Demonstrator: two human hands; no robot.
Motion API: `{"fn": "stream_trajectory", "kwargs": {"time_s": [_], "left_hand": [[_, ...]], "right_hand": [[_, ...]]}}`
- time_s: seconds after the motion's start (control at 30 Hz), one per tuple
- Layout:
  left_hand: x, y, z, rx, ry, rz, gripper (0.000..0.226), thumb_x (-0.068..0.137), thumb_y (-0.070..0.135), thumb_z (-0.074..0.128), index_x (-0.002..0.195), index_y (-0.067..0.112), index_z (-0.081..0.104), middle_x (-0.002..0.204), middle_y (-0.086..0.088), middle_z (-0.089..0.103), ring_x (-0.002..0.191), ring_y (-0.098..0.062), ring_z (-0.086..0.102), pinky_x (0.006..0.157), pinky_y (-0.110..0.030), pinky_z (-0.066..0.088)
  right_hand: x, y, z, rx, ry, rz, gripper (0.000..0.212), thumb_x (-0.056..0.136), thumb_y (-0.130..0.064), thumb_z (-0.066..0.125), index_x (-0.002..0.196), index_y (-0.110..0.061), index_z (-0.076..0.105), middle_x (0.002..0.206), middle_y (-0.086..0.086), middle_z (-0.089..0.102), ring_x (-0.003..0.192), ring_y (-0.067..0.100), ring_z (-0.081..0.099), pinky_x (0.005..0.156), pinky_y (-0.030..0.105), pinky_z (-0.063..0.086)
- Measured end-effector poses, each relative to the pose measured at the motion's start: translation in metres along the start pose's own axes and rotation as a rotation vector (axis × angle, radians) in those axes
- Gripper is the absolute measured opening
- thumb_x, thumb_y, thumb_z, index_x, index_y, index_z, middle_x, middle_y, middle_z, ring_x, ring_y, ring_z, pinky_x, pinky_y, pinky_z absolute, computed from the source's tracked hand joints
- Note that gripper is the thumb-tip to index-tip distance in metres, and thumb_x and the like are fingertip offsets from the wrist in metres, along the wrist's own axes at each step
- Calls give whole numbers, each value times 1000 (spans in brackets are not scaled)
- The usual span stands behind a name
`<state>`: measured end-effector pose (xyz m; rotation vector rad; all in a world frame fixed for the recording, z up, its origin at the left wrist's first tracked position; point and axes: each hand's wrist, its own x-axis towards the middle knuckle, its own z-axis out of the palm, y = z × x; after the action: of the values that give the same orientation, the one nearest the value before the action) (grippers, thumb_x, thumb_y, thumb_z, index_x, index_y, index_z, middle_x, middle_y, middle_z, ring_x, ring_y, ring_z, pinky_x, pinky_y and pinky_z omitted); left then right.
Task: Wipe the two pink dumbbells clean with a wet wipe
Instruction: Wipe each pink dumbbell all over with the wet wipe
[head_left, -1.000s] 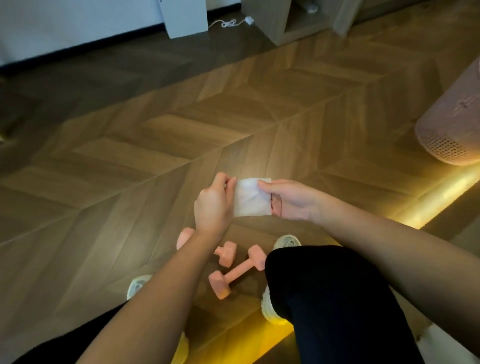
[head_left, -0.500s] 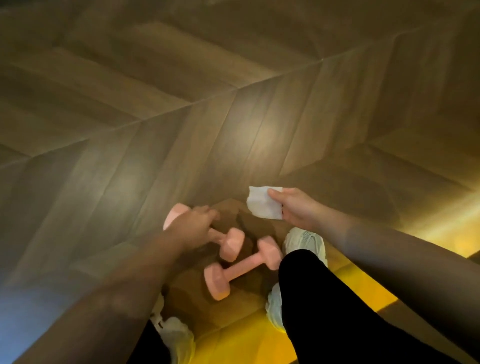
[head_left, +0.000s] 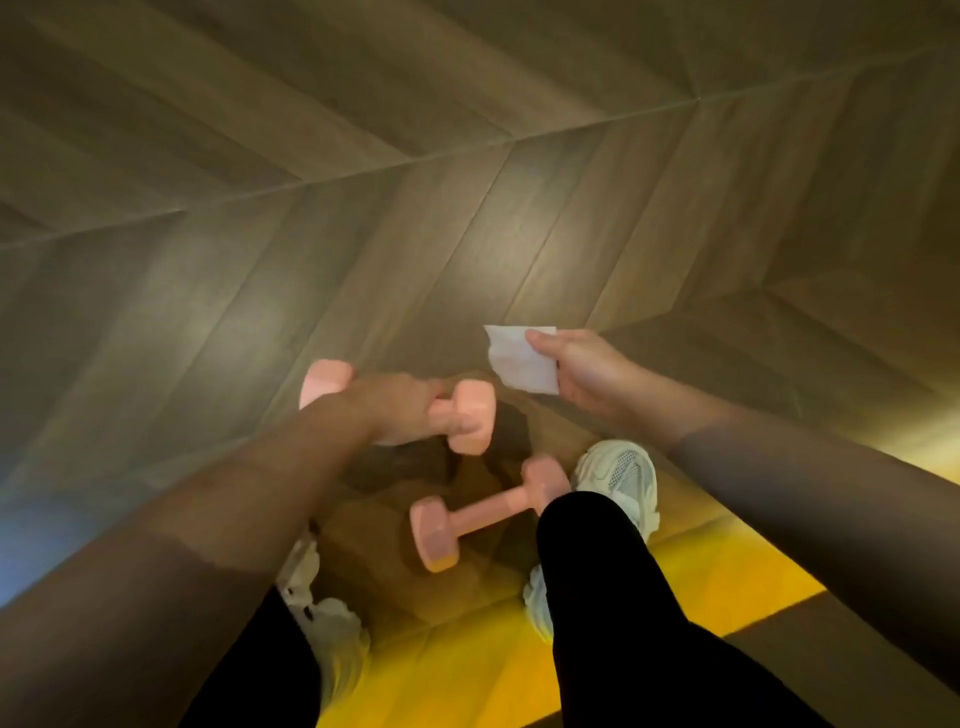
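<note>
Upper pink dumbbell (head_left: 470, 415) is up and to the left of the lower pink dumbbell (head_left: 483, 512), and the left hand (head_left: 400, 410) is wrapped around its bar, fingers curled, so only its two pink heads show on either side of the fist. The hand is blurred, and it is hard to tell whether this dumbbell is clear of the wood floor (head_left: 467, 208). Below and left of the lower pink dumbbell is the left shoe (head_left: 332, 623), pale and partly hidden by the forearm. The lower pink dumbbell lies on the floor on a slant, untouched, between the two feet. Above and just right of it, the white wet wipe (head_left: 522, 358) is pinched at its edge by the thumb and fingers of the right hand (head_left: 587, 371), held apart from both dumbbells. The right shoe (head_left: 621, 475) is just beside the lower pink dumbbell's right head, under a black trouser leg (head_left: 613, 597).
</note>
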<state>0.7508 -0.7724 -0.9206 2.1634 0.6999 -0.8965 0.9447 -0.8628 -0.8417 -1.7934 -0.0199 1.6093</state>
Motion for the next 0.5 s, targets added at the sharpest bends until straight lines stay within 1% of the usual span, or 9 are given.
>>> {"fn": "stream_trajectory", "kwargs": {"time_s": [0.07,0.13,0.17,0.23,0.33,0.4,0.43,0.47,0.5], "left_hand": [[-31,8,-32,-54,86,-8,111,55,101,19,134,28,46,127,-6,63,93,-20,54,78,-38,43],[-69,21,-68,-98,193,-18,115,51,104,22,134,28,47,127,-7,63,97,-22,57,86,-40,48],[-91,29,-84,-107,257,-21,113,52,103,23,131,27,49,126,-8,64,99,-24,58,86,-40,48],[-136,47,-112,-134,394,-27,101,56,99,21,120,27,53,119,-8,66,96,-26,58,78,-37,45],[-201,76,-139,-232,573,14,83,66,93,23,109,30,54,107,-2,67,92,-25,59,75,-36,43],[-237,95,-146,-288,678,58,76,75,87,29,115,28,56,106,2,66,94,-23,60,77,-36,45],[-253,105,-147,-313,723,66,77,75,86,30,117,28,55,106,4,66,94,-23,60,78,-37,45],[-266,114,-145,-344,762,68,79,72,87,29,119,29,54,105,6,64,94,-22,60,78,-36,44],[-277,122,-142,-379,796,67,80,70,88,28,120,31,54,103,8,63,93,-20,59,76,-35,43]], "right_hand": [[-27,-17,5,-15,-1,-77,34,104,-10,43,132,9,50,109,19,65,86,23,63,102,42,45],[-60,-37,8,-31,27,-196,33,104,-9,44,128,12,53,114,25,64,88,28,62,105,46,43],[-80,-47,11,-46,34,-268,31,103,-10,46,124,11,56,118,28,63,92,32,62,106,47,42],[-125,-68,19,-78,45,-397,26,103,-11,48,116,6,63,120,28,64,103,36,62,109,51,42],[-190,-90,28,-149,86,-586,29,102,-15,51,112,6,66,121,31,64,113,39,62,107,55,42],[-225,-95,34,-192,78,-699,29,102,-17,51,103,7,68,117,31,66,106,33,64,101,48,48],[-240,-94,36,-206,73,-752,28,102,-17,51,95,1,70,107,24,71,97,25,64,92,40,48],[-254,-91,38,-212,66,-801,28,102,-16,51,85,-9,72,90,10,74,85,15,62,82,30,47],[-266,-88,40,-217,63,-849,36,102,-14,50,74,-19,72,72,-6,69,71,4,57,71,20,44]]}}
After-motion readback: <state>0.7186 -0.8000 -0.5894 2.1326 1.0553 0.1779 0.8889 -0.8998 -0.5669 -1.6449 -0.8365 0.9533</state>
